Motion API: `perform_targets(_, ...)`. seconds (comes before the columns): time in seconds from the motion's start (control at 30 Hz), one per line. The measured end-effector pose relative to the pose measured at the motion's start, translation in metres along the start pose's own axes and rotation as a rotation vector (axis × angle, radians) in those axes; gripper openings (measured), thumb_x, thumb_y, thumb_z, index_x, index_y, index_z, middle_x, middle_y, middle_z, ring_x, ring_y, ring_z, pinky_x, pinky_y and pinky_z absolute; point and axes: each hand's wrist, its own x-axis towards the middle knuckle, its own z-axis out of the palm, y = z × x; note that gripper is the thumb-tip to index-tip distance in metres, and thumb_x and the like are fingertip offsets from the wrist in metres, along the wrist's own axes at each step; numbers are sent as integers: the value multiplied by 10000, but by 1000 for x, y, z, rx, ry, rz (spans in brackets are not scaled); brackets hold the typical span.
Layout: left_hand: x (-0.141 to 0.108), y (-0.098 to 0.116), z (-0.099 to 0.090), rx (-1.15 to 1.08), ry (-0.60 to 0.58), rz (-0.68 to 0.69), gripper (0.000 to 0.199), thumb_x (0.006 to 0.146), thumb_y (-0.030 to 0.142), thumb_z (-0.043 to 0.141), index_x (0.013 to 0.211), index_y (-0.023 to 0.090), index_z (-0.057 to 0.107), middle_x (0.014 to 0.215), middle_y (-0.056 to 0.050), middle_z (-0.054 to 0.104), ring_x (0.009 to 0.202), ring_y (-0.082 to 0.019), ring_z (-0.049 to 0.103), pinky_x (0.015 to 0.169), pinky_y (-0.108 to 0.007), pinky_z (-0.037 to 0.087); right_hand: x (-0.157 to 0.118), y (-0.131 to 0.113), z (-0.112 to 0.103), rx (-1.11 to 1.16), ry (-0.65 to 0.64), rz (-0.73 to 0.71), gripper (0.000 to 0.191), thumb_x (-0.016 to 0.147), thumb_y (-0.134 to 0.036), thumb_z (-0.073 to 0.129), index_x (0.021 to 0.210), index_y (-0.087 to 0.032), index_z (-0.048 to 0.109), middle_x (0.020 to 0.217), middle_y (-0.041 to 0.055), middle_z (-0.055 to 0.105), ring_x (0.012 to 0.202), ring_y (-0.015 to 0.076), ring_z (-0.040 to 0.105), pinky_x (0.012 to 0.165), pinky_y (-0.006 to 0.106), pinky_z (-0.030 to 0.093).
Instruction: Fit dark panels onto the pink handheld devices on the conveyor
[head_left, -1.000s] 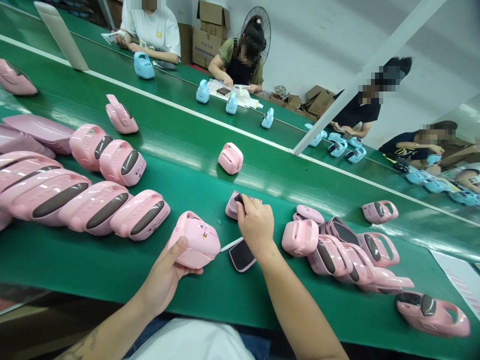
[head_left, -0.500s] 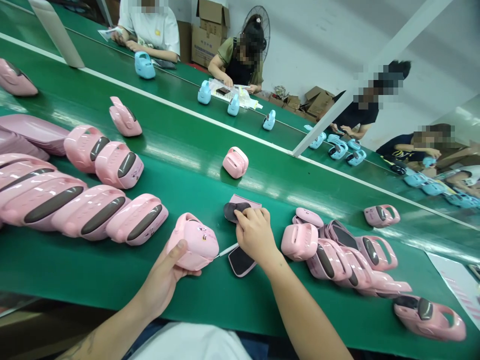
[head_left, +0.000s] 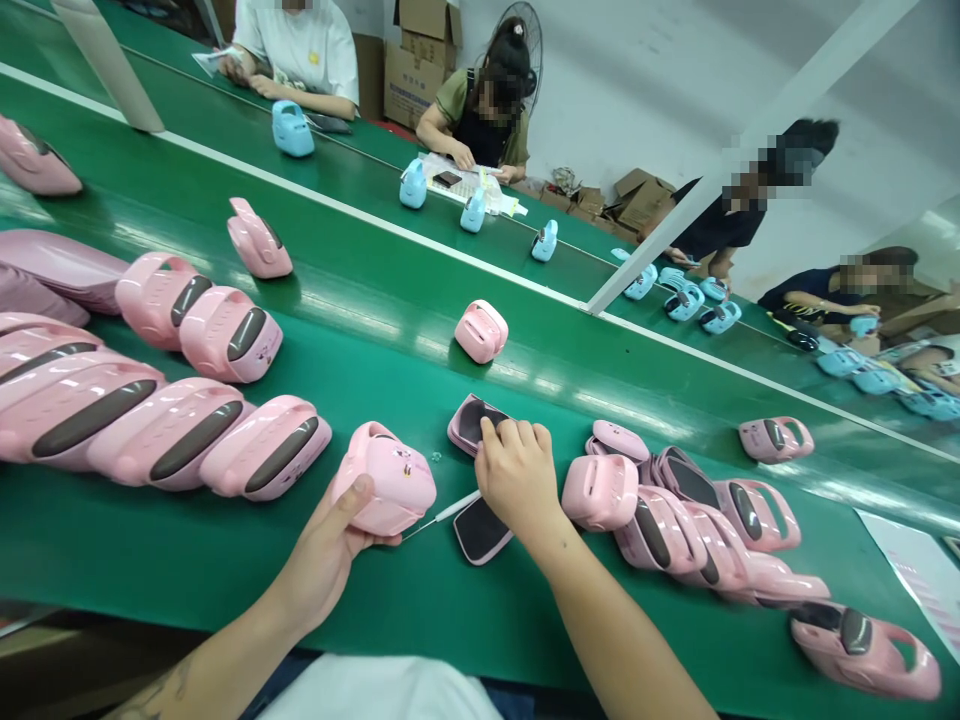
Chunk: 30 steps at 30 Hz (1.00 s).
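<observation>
My left hand (head_left: 330,545) is closed round a pink plastic housing (head_left: 386,480) with a small cartoon print, holding it a little above the green surface. To its right, the curled fingers of my right hand (head_left: 517,460) are at the edge of a dark pad (head_left: 474,418) lying on a pink-rimmed panel. The fingertips seem to pinch the pad; their underside is hidden. Below that hand lies another black-faced pink panel (head_left: 480,530), partly covered by it. A thin screwdriver with a white handle (head_left: 457,505) rests between the housing and this panel.
Rows of pink housings (head_left: 262,450) stand at left, and more pink housings (head_left: 660,530) lie at right with stacked panels (head_left: 686,475). One pink housing (head_left: 481,332) sits ahead on the belt. Across a white rail, co-workers handle blue housings (head_left: 291,128). A slanted post (head_left: 645,255) rises there.
The dark pad, bent up in my right fingers before, now lies flatter on the pink-rimmed panel. The screwdriver shows more of its length. My left hand still holds the housing.
</observation>
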Motion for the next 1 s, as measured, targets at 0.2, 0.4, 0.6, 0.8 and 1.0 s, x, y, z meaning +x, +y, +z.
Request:
perform_targets(0.2,5,2,6,4,21,5,781,880,663,787,1449,154,622,1265,-189,763,1131,-401,736,694,-398,666,3,2,-4,267,41,-56,372,1064,-281,562,1385,-147,693,907,71,713,856,252,586,861,419,414)
perform_targets(0.4,6,4,8,-9,11,4,873,860,631,812,1561,188,541,1305,-179,750,1154,-405,722,696,-411,671,10,21,-2,347,-82,63,342,1093,-326,544,1283,-141,761,1050,130,769,969,287,647,881,438,429)
perform_targets(0.6,8,4,7,-34,0,-7,890,843,543,839,1595,201,508,1341,-172,738,1169,-408,714,699,-399,664,15,27,-6,408,-222,7,295,1092,-351,586,1222,-194,799,1016,98,799,975,282,681,978,477,441)
perform_targets(0.8,10,1,1,-55,-20,-1,918,875,623,804,1625,205,477,1354,-183,735,1143,-403,720,701,-408,663,18,27,-15,486,-266,134,337,1074,-267,532,1277,-187,788,1154,129,821,1071,293,729,975,461,490)
perform_targets(1.0,13,-5,-7,-139,-108,25,1024,789,714,847,1621,219,511,1343,-190,760,1180,-442,717,802,-458,671,78,69,-5,507,-333,383,398,1116,-356,433,1273,-245,782,1295,88,814,1142,252,757,1009,388,558)
